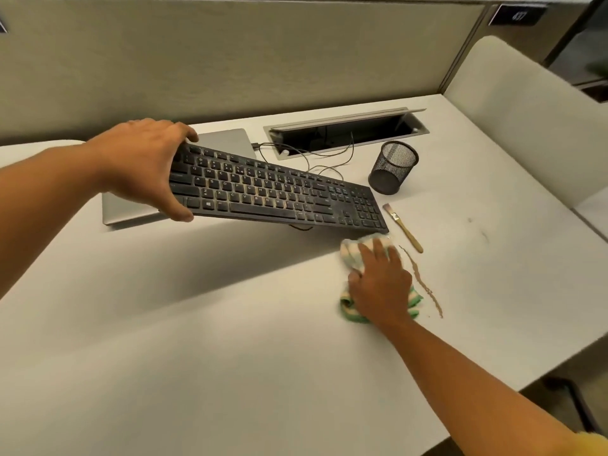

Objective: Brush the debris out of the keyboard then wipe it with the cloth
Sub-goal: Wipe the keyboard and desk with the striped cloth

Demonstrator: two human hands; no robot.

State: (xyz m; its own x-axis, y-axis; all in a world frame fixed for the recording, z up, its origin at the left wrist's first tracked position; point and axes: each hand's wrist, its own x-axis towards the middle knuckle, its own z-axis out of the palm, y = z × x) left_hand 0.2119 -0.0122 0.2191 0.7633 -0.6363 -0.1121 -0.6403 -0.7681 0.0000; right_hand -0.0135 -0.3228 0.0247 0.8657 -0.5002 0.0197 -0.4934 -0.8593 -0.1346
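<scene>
Black dusty computer keyboard (279, 192) is tilted over the white desk (197, 324), its left end gripped by the left hand (141, 159), thumb in front, fingers curled behind; its right corner seems to touch the desk. Beside that corner the right hand (381, 284) presses spread fingers on a crumpled green-striped cloth (350, 253), next to a brown debris trail (424, 284).

"What was the person wearing?"

"Only a little of it showed. A yellow sleeve (592, 444), soft and fuzzy-looking, covered the upper end of the right forearm (477, 366) in the bottom corner of the view."

"And below that?"

"The arm was bare down to the right hand (381, 284)."

"The other side?"

"The left forearm (49, 189) was bare from the frame's edge to the left hand (141, 162). Whatever was worn higher up lay outside the frame."
</scene>
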